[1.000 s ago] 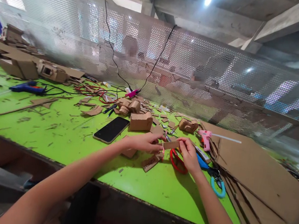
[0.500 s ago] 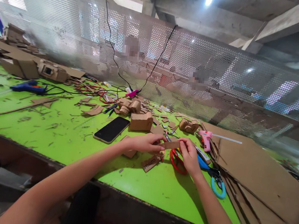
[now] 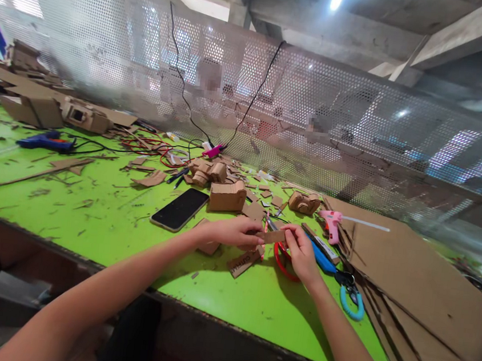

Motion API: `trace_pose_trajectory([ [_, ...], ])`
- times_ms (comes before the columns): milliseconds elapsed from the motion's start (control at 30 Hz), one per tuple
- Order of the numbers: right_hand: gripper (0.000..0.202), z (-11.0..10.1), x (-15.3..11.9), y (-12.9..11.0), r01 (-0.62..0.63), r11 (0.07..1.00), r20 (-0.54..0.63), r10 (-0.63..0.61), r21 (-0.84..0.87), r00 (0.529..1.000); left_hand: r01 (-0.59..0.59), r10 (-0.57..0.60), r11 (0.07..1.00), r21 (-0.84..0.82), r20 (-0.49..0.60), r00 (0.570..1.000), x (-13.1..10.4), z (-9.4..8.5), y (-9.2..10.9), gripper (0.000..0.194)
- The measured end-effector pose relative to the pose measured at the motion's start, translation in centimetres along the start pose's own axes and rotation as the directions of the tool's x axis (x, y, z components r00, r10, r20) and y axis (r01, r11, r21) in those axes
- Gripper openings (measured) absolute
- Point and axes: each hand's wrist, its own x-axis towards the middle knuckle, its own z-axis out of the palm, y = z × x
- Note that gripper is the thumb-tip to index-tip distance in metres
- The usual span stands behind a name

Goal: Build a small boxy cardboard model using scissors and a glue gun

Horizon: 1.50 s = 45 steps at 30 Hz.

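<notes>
Between my two hands is a small strip of cardboard, held above the green table. My left hand pinches its left end, and my right hand grips the right end between thumb and fingers. Just below lie red-handled scissors, partly hidden by my right hand. A printed cardboard piece rests under my left fingers, with another cardboard scrap by the left wrist. Behind the hands stands a box-like cardboard camera body. A black phone lies flat to the left.
Right of my hands are a blue cutter, a teal coil ring, a pink glue gun and stacked cardboard sheets. Cardboard cameras, scraps and cables lie toward the perforated metal screen. A blue glue gun lies left.
My right hand has shifted slightly left and down, toward my left hand, and the cardboard strip has moved slightly with it. Both hands keep hold of it.
</notes>
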Motion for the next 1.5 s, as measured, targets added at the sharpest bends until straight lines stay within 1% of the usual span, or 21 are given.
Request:
trace_pose_trajectory([
  [200, 0.022, 0.2, 0.0, 0.3, 0.002, 1.000, -0.015, -0.002, 0.013, 1.000, 0.019, -0.019, 1.000, 0.003, -0.005, 1.000, 0.0, 0.2, -0.1, 0.020],
  [333, 0.025, 0.4, -0.2, 0.6, -0.010, 1.000, -0.023, 0.010, 0.026, 1.000, -0.004, 0.004, 0.999, 0.035, -0.012, 1.000, 0.1, 0.2, -0.4, 0.020],
  [467, 0.027, 0.5, -0.3, 0.3, 0.000, 1.000, -0.013, 0.000, 0.029, 1.000, -0.029, 0.036, 0.993, 0.115, -0.054, 0.998, 0.2, 0.2, -0.7, 0.018],
  [533, 0.027, 0.3, -0.3, 0.1, 0.012, 0.999, -0.021, -0.011, 0.039, 1.000, -0.006, 0.029, 0.977, 0.212, -0.103, 0.994, 0.2, 0.3, -0.7, 0.018],
  [600, 0.030, -0.1, -0.1, 0.2, 0.007, 0.999, -0.033, -0.005, 0.051, 0.999, 0.059, 0.013, 0.921, 0.385, -0.180, 0.984, 0.2, 0.3, -0.8, 0.016],
  [667, 0.033, -0.5, 0.1, 0.6, -0.002, 0.999, -0.035, 0.004, 0.055, 0.999, 0.109, 0.036, 0.810, 0.576, -0.235, 0.971, 0.1, 0.4, -0.9, 0.016],
  [733, 0.035, -0.9, 0.2, 1.0, 0.008, 1.000, -0.014, -0.007, 0.028, 1.000, 0.098, 0.092, 0.702, 0.706, -0.227, 0.970, 0.1, 0.5, -1.0, 0.015],
  [800, 0.038, -1.0, 0.3, 1.3, 0.034, 0.999, 0.042, -0.033, -0.020, 0.999, 0.056, 0.136, 0.650, 0.758, -0.189, 0.973, 0.0, 0.6, -1.1, 0.014],
  [867, 0.039, -0.9, 0.2, 1.2, 0.085, 0.994, 0.132, -0.076, -0.066, 0.988, 0.037, 0.146, 0.640, 0.767, -0.169, 0.975, 0.0, 0.8, -1.1, 0.013],
  [967, 0.027, -0.6, 0.0, 0.9, 0.233, 0.964, 0.251, -0.195, -0.131, 0.948, 0.052, 0.132, 0.644, 0.763, -0.179, 0.975, 0.1, 1.3, -0.9, 0.013],
  [1067, 0.023, -0.6, 0.0, 0.9, 0.335, 0.925, 0.284, -0.277, -0.180, 0.918, 0.057, 0.106, 0.655, 0.753, -0.166, 0.981, 0.2, 1.5, -0.7, 0.016],
  [1133, 0.024, -0.8, 0.1, 1.2, 0.348, 0.917, 0.255, -0.296, -0.193, 0.921, 0.103, 0.047, 0.670, 0.735, -0.181, 0.982, 0.2, 1.4, -0.7, 0.017],
  [1200, 0.025, -1.2, 0.3, 1.6, 0.331, 0.918, 0.196, -0.291, -0.217, 0.936, 0.207, -0.038, 0.679, 0.704, -0.248, 0.968, 0.1, 1.0, -0.7, 0.018],
  [1233, 0.024, -1.5, 0.5, 1.8, 0.316, 0.920, 0.193, -0.275, -0.233, 0.942, 0.255, -0.071, 0.680, 0.687, -0.285, 0.956, 0.1, 0.9, -0.7, 0.018],
  [1300, 0.024, -2.5, 0.9, 2.3, 0.290, 0.915, 0.243, -0.224, -0.280, 0.944, 0.293, -0.087, 0.685, 0.667, -0.324, 0.942, 0.1, 0.6, -0.7, 0.020],
  [1333, 0.026, -3.3, 1.1, 2.6, 0.285, 0.905, 0.295, -0.191, -0.317, 0.936, 0.284, -0.078, 0.690, 0.666, -0.321, 0.944, 0.1, 0.5, -0.6, 0.020],
  [1367, 0.030, -4.1, 1.4, 3.0, 0.266, 0.891, 0.290, -0.162, -0.367, 0.943, 0.263, -0.062, 0.697, 0.667, -0.309, 0.949, 0.1, 0.5, -0.4, 0.022],
  [1400, 0.032, -5.1, 1.6, 3.5, 0.202, 0.874, 0.176, -0.136, -0.442, 0.975, 0.237, -0.048, 0.704, 0.669, -0.288, 0.956, 0.1, 0.6, -0.2, 0.024],
  [1433, 0.039, -6.3, 1.8, 4.1, 0.072, 0.850, 0.004, -0.082, -0.521, 0.997, 0.209, -0.030, 0.708, 0.675, -0.266, 0.963, 0.1, 0.8, 0.0, 0.024],
  [1467, 0.047, -7.4, 1.9, 4.7, -0.115, 0.798, -0.202, -0.008, -0.592, 0.979, 0.177, -0.007, 0.708, 0.684, -0.244, 0.970, 0.1, 1.0, 0.3, 0.025],
  [1500, 0.052, -8.6, 2.0, 5.3, -0.303, 0.721, -0.380, 0.059, -0.623, 0.923, 0.141, 0.012, 0.706, 0.694, -0.211, 0.977, 0.1, 1.2, 0.5, 0.026],
])
